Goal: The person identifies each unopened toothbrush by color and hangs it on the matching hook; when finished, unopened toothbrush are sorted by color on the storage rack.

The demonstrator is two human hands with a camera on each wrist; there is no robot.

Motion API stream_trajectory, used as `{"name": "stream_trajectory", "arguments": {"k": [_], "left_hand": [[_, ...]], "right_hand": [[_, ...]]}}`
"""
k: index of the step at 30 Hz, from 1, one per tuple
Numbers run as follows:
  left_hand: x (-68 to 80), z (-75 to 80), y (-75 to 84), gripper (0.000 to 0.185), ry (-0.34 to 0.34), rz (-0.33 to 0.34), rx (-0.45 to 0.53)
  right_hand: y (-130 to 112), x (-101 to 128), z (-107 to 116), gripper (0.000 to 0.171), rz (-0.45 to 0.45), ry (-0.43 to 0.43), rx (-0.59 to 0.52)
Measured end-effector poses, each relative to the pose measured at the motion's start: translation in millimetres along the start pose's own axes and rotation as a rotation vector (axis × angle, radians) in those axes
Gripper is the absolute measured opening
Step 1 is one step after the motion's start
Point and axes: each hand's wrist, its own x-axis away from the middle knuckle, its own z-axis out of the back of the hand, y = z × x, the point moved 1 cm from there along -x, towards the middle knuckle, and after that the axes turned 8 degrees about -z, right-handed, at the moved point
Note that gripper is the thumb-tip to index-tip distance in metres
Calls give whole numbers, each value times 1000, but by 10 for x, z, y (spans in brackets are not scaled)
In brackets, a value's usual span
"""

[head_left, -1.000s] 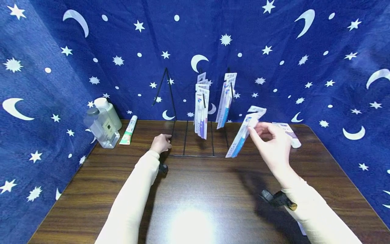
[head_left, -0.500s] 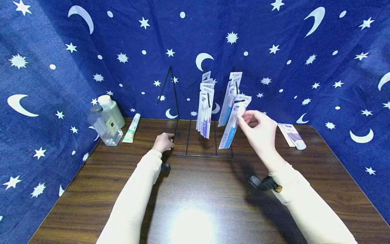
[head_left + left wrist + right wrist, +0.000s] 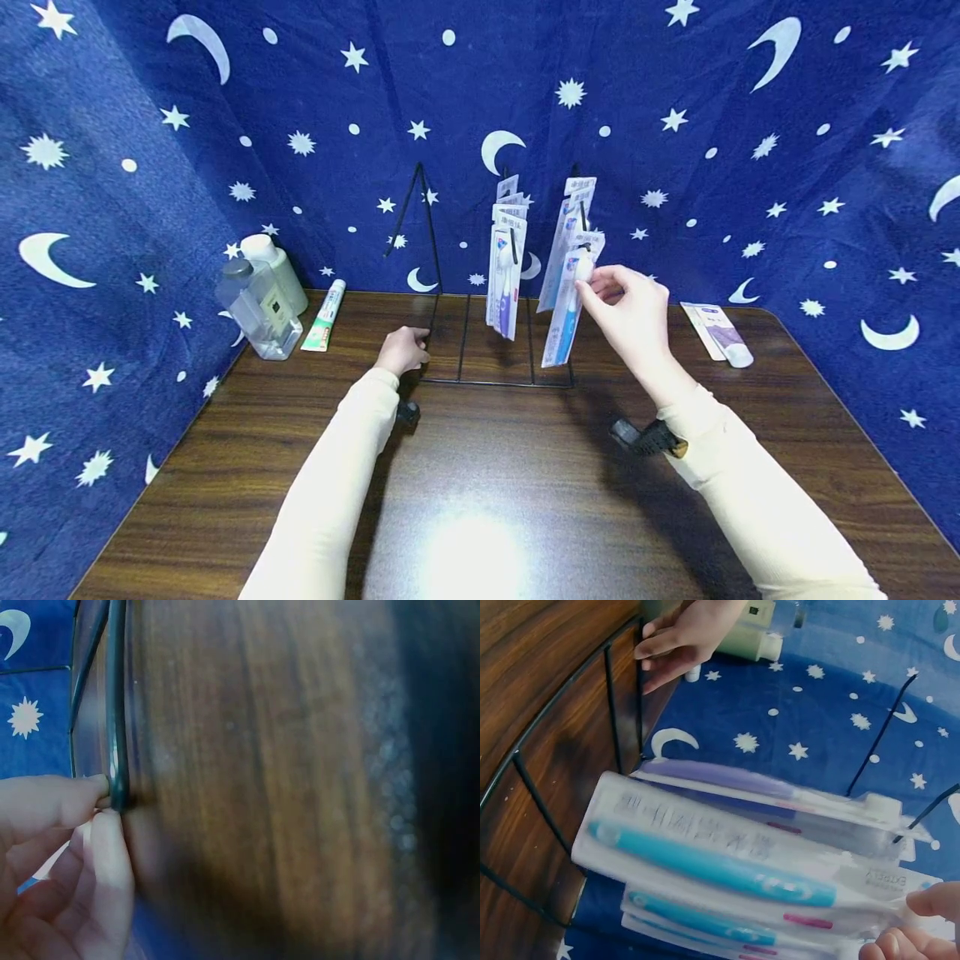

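Note:
A black wire display rack [image 3: 480, 379] stands at the back of the wooden table [image 3: 480, 483]. Packaged toothbrushes hang from its hooks: purple ones [image 3: 504, 275] in the middle and blue ones [image 3: 564, 242] on the right. My right hand [image 3: 626, 308] pinches the top of a blue toothbrush pack [image 3: 566, 321] [image 3: 727, 874] at the right hook, in front of the packs hanging there. My left hand [image 3: 403, 348] grips the rack's base wire [image 3: 116, 712] at its front left corner, fingers [image 3: 90, 847] curled against it. The rack's left hook [image 3: 408, 208] is bare.
At the back left stand a clear bottle [image 3: 255, 308], a pale green bottle [image 3: 276, 271] and a lying toothpaste tube [image 3: 325, 317]. Another pack and tube [image 3: 718, 333] lie at the back right. Blue star-and-moon cloth [image 3: 112, 208] walls in the table on three sides.
My right hand has carried the blue toothbrush pack up and to the left, from over the table's right side to the rack's right hook. The left hand has stayed on the base wire.

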Motion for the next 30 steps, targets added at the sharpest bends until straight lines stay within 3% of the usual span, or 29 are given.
{"name": "stream_trajectory", "arguments": {"k": [14,23,30], "left_hand": [[-7,-13,1,55,1,18,14],[-18,-43,-18,56,-5,20,24],[-33,-29,-29,56,-13,32,29]], "right_hand": [[114,-300,-187,19,-5,23,42],[190,-445,-268,22,-98,34,35],[219,-491,-292,24,-121,22,24]]}}
